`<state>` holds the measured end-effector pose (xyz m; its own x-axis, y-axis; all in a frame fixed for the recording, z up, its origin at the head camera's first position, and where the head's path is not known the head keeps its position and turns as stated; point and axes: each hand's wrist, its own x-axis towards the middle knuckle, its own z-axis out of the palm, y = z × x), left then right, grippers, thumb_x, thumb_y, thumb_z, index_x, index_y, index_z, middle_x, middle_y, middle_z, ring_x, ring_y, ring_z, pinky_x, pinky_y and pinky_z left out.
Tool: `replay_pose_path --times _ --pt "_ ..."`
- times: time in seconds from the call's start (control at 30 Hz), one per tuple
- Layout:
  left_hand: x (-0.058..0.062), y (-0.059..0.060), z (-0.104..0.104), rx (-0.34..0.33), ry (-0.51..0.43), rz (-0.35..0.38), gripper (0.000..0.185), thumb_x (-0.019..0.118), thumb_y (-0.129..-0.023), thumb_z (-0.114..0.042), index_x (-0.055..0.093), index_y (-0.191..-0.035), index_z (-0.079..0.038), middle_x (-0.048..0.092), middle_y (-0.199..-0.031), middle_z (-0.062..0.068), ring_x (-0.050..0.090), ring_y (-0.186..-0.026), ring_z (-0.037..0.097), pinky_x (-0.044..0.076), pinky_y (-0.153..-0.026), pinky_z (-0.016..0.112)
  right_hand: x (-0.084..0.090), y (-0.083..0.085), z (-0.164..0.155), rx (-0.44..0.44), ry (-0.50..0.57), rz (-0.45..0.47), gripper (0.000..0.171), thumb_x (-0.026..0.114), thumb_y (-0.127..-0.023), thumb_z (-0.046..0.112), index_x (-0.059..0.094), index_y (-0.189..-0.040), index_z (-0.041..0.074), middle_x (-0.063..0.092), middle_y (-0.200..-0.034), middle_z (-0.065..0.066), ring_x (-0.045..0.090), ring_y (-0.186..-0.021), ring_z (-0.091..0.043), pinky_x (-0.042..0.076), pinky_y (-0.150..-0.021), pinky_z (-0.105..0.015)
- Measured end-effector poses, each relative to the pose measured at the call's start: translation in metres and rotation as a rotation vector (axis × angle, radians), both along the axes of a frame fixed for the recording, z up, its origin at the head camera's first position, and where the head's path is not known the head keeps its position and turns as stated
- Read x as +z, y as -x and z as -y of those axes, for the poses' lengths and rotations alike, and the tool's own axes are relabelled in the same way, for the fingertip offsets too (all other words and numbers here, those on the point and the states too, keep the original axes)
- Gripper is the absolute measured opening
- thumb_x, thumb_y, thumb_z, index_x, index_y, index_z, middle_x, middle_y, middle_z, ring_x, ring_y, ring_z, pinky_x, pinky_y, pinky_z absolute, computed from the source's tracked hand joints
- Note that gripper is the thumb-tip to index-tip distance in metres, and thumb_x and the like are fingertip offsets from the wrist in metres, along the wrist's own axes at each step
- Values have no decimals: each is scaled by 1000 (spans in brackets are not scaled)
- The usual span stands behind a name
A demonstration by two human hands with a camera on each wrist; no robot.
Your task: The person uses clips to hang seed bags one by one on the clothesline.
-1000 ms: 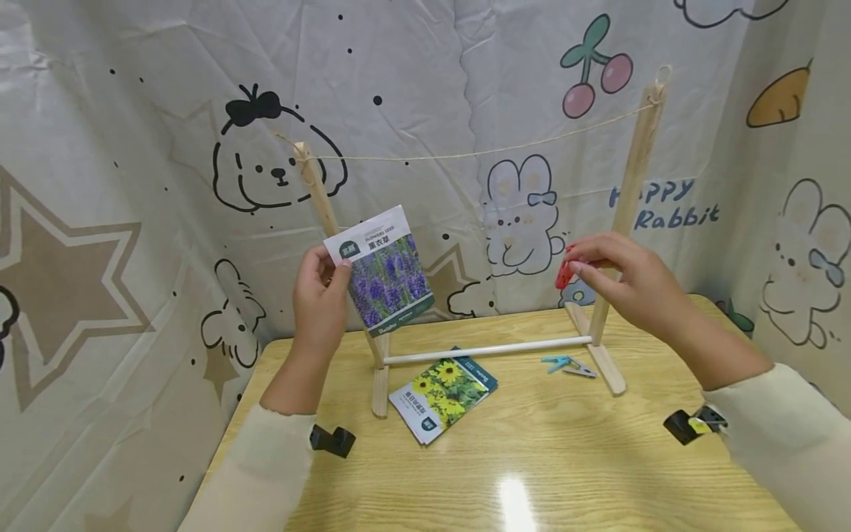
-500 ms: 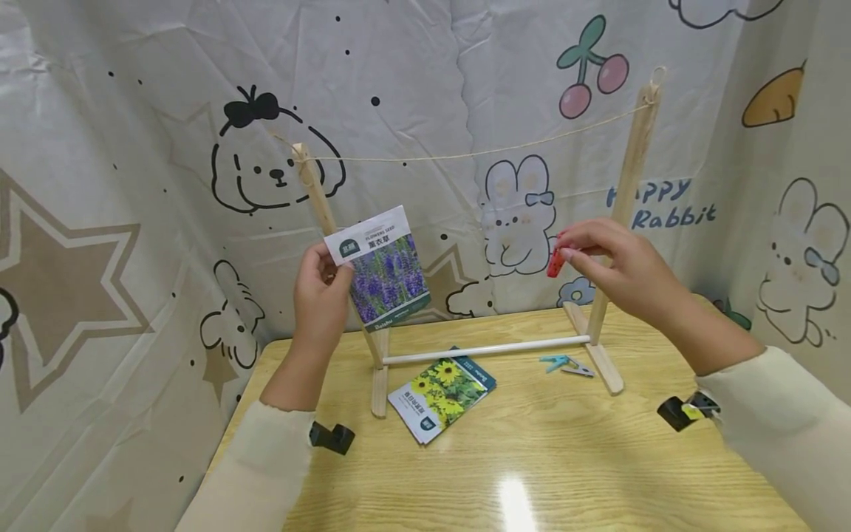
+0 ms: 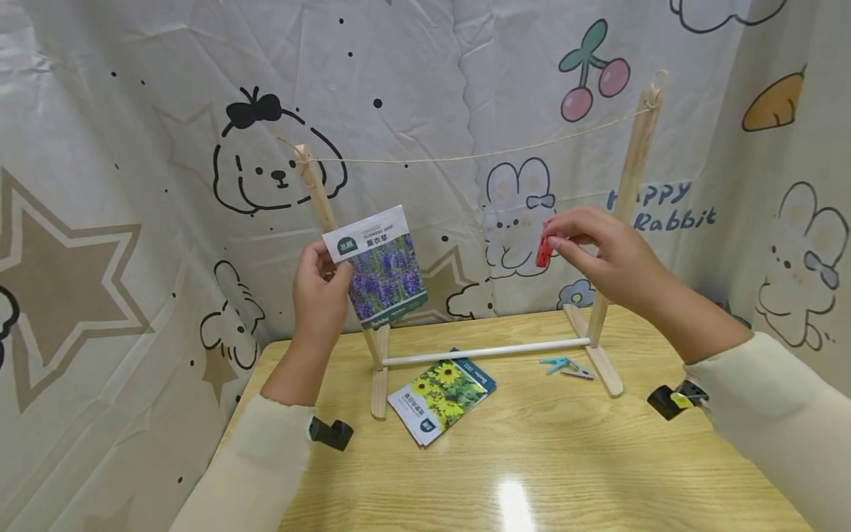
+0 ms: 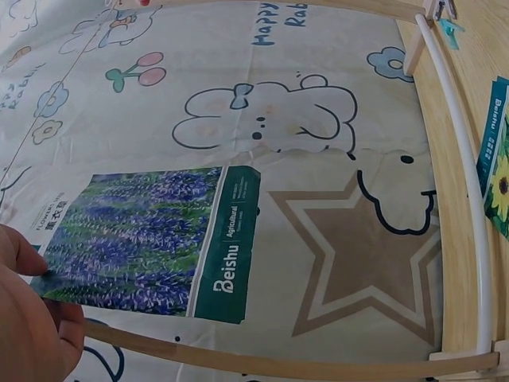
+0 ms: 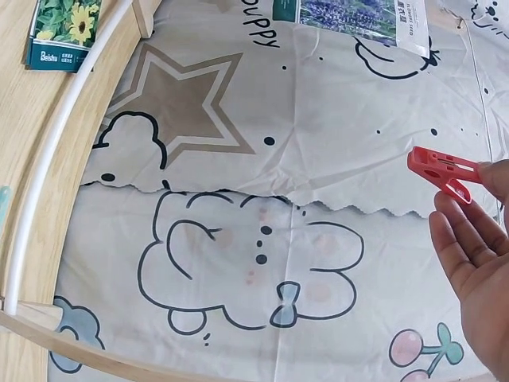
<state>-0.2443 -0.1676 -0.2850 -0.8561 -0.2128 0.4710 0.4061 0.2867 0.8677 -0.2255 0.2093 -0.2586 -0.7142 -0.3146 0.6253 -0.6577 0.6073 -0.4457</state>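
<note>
My left hand (image 3: pixel 323 290) pinches a seed packet (image 3: pixel 385 273) with purple flowers by its left edge, thumb in front. The packet tilts in the air before the left post, below the string (image 3: pixel 439 159). In the left wrist view the packet (image 4: pixel 151 243) shows its green band. Between thumb and fingers of my right hand (image 3: pixel 608 247) is a red clothespin (image 3: pixel 544 247), held left of the right post and below the string. The right wrist view shows the clothespin (image 5: pixel 445 171) with its nose pointing away from the fingertips.
A wooden frame with a left post (image 3: pixel 315 188), right post (image 3: pixel 634 162) and white crossbar (image 3: pixel 485 351) stands on the table (image 3: pixel 565 458). Seed packets with yellow flowers (image 3: pixel 439 395) lie stacked under the bar. Blue (image 3: pixel 553 363) and grey (image 3: pixel 577 371) clothespins lie near the right foot.
My right hand has moved left and slightly up with the red clothespin. The left hand holds the packet in nearly the same place, its lower edge tipped slightly.
</note>
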Motion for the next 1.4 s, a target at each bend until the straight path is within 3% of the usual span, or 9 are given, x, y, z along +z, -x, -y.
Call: replay_pose_path --times 0.17,0.63,1.27,1.4 --pt "2 4 1 7 10 -4 32 52 -96 -3 54 -127 -6 61 -109 4 52 -90 15 44 -73 22 7 1 5 3 -9 4 17 61 -100 10 70 -115 9 64 -123 -7 55 -114 -16 40 -93 -1" --pt "13 10 0 28 55 -24 29 51 -95 -5 55 -123 -7 62 -107 4 55 -90 15 46 -72 23 21 4 16 21 -17 -26 14 62 -99 7 71 -110 7 62 -123 -7 57 -104 -14 43 -92 -3" --pt "22 14 4 21 38 -60 25 49 -97 -6 55 -122 -7 58 -99 -1 52 -84 13 42 -65 22 37 10 23 8 -32 -70 15 63 -99 8 70 -112 6 60 -126 -7 58 -114 -19 41 -93 -2" --pt "24 13 3 13 32 -58 27 50 -98 -7 54 -124 -7 59 -100 -1 52 -85 12 42 -65 21 41 10 26 -9 -37 -63 15 63 -100 10 70 -112 8 60 -126 -6 58 -113 -19 48 -97 -11"
